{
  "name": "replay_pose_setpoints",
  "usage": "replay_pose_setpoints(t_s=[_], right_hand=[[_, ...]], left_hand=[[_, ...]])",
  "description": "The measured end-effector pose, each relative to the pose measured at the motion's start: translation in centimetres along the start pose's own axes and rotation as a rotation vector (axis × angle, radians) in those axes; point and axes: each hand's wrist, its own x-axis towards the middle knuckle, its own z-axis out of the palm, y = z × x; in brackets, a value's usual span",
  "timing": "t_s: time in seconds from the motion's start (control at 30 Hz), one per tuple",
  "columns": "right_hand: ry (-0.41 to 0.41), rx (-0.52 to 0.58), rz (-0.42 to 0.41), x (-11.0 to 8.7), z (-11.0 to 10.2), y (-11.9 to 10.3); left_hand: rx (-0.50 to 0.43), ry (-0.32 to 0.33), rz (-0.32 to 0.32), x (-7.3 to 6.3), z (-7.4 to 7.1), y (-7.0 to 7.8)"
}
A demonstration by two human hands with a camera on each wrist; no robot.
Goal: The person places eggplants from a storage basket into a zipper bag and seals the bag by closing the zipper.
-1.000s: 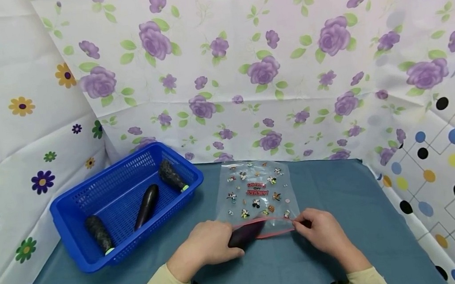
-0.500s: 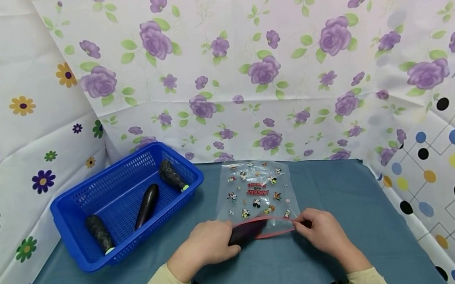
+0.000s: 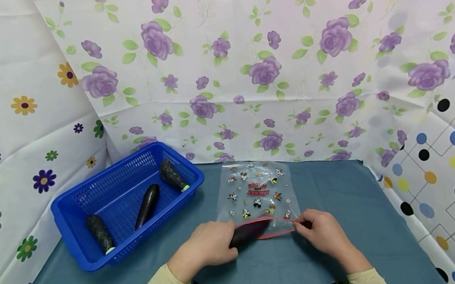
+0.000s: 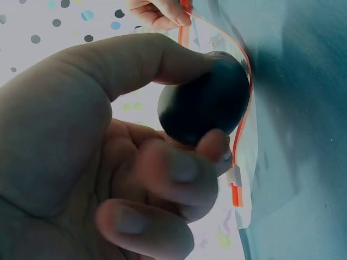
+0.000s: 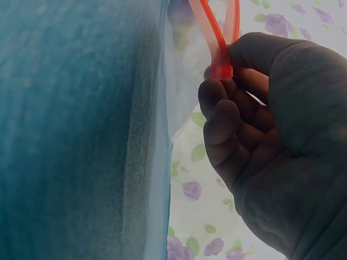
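Note:
A dark purple eggplant (image 3: pixel 250 232) lies partly inside the mouth of a clear zip bag (image 3: pixel 236 183) printed with cartoon figures. My left hand (image 3: pixel 211 243) grips the eggplant's near end; in the left wrist view, thumb and fingers curl round its rounded dark end (image 4: pixel 203 103). The bag's red zip edge (image 3: pixel 276 233) gapes around the eggplant. With thumb and fingers my right hand (image 3: pixel 318 230) pinches the right corner of that edge, and the right wrist view shows the red strip (image 5: pixel 219 59) between the fingertips. The eggplant's far end shows through the plastic.
At the left stands a blue perforated basket (image 3: pixel 68 234). Inside it lie a smooth dark eggplant (image 3: pixel 147 206) and two rough dark vegetables with pale green ends, one on the left (image 3: pixel 99 232) and one on the right (image 3: pixel 171 175). Patterned cloths (image 3: pixel 226 70) hang around the blue-green tabletop (image 3: pixel 335 182).
The eggplant has slid a little farther to the right and into the bag, pushed by my left hand. My right hand keeps its pinch on the bag's corner.

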Motion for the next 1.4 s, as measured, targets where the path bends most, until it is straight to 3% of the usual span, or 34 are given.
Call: replay_pose_setpoints(t_s=[0.77, 1.07, 1.4], right_hand=[[0.012, 0.009, -0.026, 0.0, 0.1, 0.2], [-0.003, 0.004, -0.013, 0.0, 0.1, 0.2], [0.0, 0.007, -0.025, 0.0, 0.2, 0.3]], left_hand=[[0.08, 0.097, 0.075, 0.7, 1.4, 0.3], [0.086, 0.055, 0.08, 1.1, 1.8, 0.3], [0.097, 0.061, 0.106, 1.4, 2.3, 0.2]])
